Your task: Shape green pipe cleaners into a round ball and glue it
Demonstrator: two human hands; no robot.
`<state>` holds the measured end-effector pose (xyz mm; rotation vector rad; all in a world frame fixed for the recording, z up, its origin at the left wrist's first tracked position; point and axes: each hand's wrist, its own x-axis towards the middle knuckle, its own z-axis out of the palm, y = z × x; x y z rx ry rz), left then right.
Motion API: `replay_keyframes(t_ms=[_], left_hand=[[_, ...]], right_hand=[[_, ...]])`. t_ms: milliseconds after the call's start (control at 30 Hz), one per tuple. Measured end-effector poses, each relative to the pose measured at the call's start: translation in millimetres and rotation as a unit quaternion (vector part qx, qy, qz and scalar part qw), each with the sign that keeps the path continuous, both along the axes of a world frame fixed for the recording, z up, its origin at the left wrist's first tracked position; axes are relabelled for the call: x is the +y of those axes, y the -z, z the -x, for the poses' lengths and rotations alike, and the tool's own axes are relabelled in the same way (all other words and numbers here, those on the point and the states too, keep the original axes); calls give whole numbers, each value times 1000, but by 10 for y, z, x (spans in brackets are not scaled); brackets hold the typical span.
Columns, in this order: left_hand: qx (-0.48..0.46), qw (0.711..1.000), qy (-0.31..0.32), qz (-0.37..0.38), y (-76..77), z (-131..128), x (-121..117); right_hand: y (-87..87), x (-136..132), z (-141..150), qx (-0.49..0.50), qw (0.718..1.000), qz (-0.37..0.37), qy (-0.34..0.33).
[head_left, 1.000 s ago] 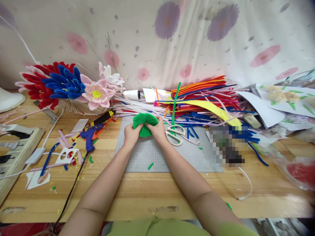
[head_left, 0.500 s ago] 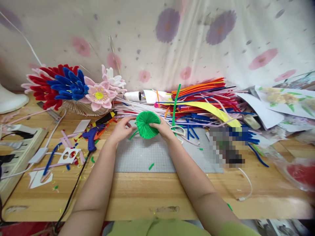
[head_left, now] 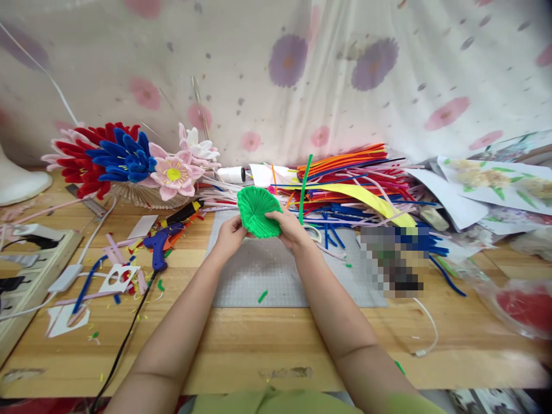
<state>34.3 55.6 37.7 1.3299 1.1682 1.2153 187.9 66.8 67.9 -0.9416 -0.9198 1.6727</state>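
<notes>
Shaping, seemingly; right grip [head_left: 295, 230] closed on green disc [head_left: 257, 210] above mat [head_left: 276, 279]; left grip [head_left: 232, 234] curled beside disc (hold unclear); next move likely wants steadiness.

Arms [head_left: 175, 330] extended forward | hands [head_left: 290, 229] near each other | fingers bent

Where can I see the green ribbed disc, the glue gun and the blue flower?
Green ribbed disc [head_left: 259, 211]: head view, on the middle of its ribbed face.
Glue gun [head_left: 159, 246]: head view, on its handle.
Blue flower [head_left: 123, 156]: head view, on its petals, around the middle.
</notes>
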Motion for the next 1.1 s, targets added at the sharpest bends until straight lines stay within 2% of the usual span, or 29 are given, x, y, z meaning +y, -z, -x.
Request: replay_keyframes(t_ms=[133,367,467,533,600,700,800,867,967,1100], left_hand=[[-41,999,-11,12,-11,-58,-3],[10,993,-46,-105,113,-4,15],[4,989,-78,-124,142,6,5],[-32,990,-84,-107,143,-13,-8],[-107,989,-69,-75,136,-55,-25],[-230,972,-45,-26,110,-138,-53],[-293,955,-46,0,67,-184,-71],[-311,949,-47,7,39,-174,-72],[-325,944,-56,16,13,-116,-61],[-318,945,-63,45,-4,-51,-51]], right_hand=[[-18,15,-7,39,999,28,-4],[22,30,13,83,996,25,-1],[-3,7,25,81,997,5,-7],[-13,4,21,79,997,-13,-18],[16,21,13,72,997,-28,-22],[145,64,28,37,998,-51,-1],[295,73,88,-39,994,-105,7],[359,42,139,-111,979,-170,-14],[393,-44,210,-249,933,-255,-50],[399,-147,283,-399,867,-292,-60]])
